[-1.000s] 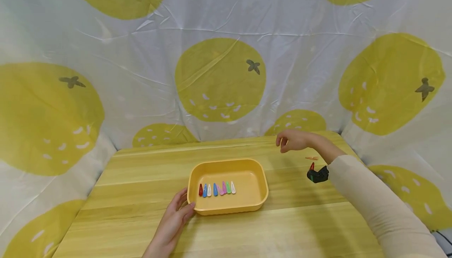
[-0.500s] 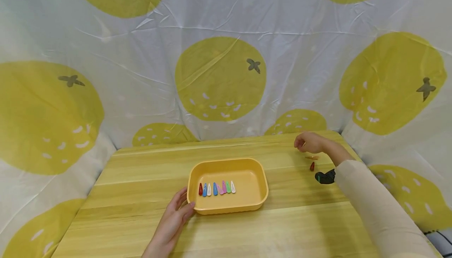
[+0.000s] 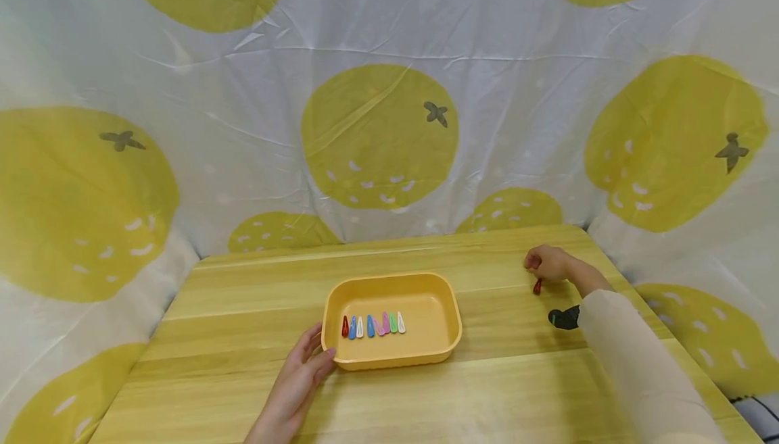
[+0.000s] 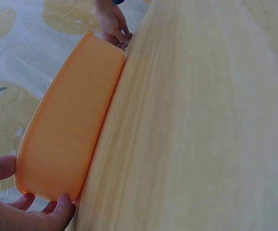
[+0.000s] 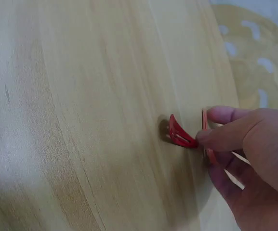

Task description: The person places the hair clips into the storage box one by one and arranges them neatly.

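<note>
A yellow plastic tray point(image 3: 420, 357) stands on the wooden table, with several hair clips in red, blue, white, pink and green lined up inside it. My left hand point(image 3: 298, 370) grips the tray's left end, thumb at the near corner and fingers along the outer wall; the left wrist view shows the same hand point(image 4: 28, 211) against the wall. At the far right, my right hand point(image 3: 550, 263) pinches an orange hair clip point(image 5: 205, 120) between thumb and fingers, down at the tabletop. Beside the fingertips a red hair clip point(image 5: 179, 134) lies on the wood.
A black device point(image 3: 564, 317) sits at the right sleeve and partly behind it. The wooden table point(image 3: 243, 309) ends at the back and sides against a white curtain point(image 3: 517, 126) printed with yellow fruit. A dark cable point(image 3: 761, 407) shows at the lower right edge.
My right hand has moved right and down towards me, reaching the orange hair clip and pinching it. My left hand and the tray stay in place.
</note>
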Demonstrator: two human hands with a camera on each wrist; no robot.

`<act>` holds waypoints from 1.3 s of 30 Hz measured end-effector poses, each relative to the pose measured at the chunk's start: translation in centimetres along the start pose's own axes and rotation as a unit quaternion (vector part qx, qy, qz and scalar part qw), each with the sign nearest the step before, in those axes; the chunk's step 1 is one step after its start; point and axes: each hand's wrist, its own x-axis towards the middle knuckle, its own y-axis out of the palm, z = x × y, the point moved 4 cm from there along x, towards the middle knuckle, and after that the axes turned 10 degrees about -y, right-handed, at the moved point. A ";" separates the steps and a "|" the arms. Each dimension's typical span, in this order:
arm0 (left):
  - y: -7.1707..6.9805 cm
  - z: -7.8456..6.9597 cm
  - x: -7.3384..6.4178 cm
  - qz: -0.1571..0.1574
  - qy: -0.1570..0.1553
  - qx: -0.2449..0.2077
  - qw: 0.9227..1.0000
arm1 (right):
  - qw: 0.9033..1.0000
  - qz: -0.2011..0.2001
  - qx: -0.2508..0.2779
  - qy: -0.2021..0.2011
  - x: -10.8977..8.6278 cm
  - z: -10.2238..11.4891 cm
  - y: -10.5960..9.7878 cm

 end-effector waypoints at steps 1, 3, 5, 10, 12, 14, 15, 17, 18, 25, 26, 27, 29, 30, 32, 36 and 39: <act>0.0 0.0 0.0 0.000 0.001 0.000 1.000 | 1.000 0.000 0.006 0.006 0.0 0.0 0.1; -0.1 -0.2 -0.1 0.002 0.004 0.000 1.000 | 1.000 -0.002 0.008 0.012 -0.1 0.0 0.2; -0.1 -0.2 -0.2 0.006 0.007 -0.001 1.000 | 1.000 0.002 0.008 0.015 -0.1 0.3 0.1; -0.1 -0.2 -0.3 0.005 0.004 -0.002 1.000 | 0.999 0.016 0.000 0.028 -0.2 0.9 0.0; -0.1 -0.1 -0.3 0.005 0.003 -0.002 1.000 | 0.999 0.016 -0.008 0.033 -0.2 0.9 0.1; -0.1 -0.1 -0.3 0.005 0.005 -0.003 1.000 | 0.999 0.010 -0.015 0.032 -0.1 0.8 0.2; -0.1 -0.1 -0.3 0.005 0.006 -0.004 1.000 | 0.999 0.007 -0.018 0.030 -0.1 0.8 0.3; -0.2 -0.1 -0.3 0.003 0.007 -0.004 1.000 | 0.999 0.001 -0.016 0.030 0.0 0.6 0.4; -0.2 -0.1 -0.3 0.003 0.008 -0.005 1.000 | 1.000 -0.002 -0.015 0.027 0.0 0.5 0.4; -0.1 -0.1 -0.1 -0.001 0.005 -0.004 1.000 | 1.000 -0.017 -0.005 0.000 -0.2 0.5 -0.6; -0.1 -0.2 -0.1 -0.002 0.006 -0.005 1.000 | 1.000 -0.021 -0.005 -0.003 -0.2 0.4 -0.8; -0.1 -0.2 -0.1 -0.002 0.007 -0.005 1.000 | 1.000 -0.023 -0.003 -0.005 -0.2 0.5 -1.0; -0.1 -0.2 -0.2 -0.003 0.006 -0.006 1.000 | 1.000 -0.024 0.011 -0.007 -0.2 0.5 -1.2; -0.1 -0.2 -0.2 -0.004 0.006 -0.005 1.000 | 0.999 -0.021 0.023 -0.008 -0.1 0.5 -1.2; -0.1 -0.1 -0.2 -0.004 0.006 -0.005 1.000 | 0.999 -0.013 0.051 -0.006 0.0 0.8 -1.3; 0.0 -0.2 -0.2 -0.005 0.008 -0.004 1.000 | 0.993 -0.003 0.119 0.002 0.4 1.9 -1.4; 0.1 -0.2 -0.2 -0.007 0.009 -0.005 1.000 | 0.990 0.002 0.141 0.011 0.7 2.7 -1.4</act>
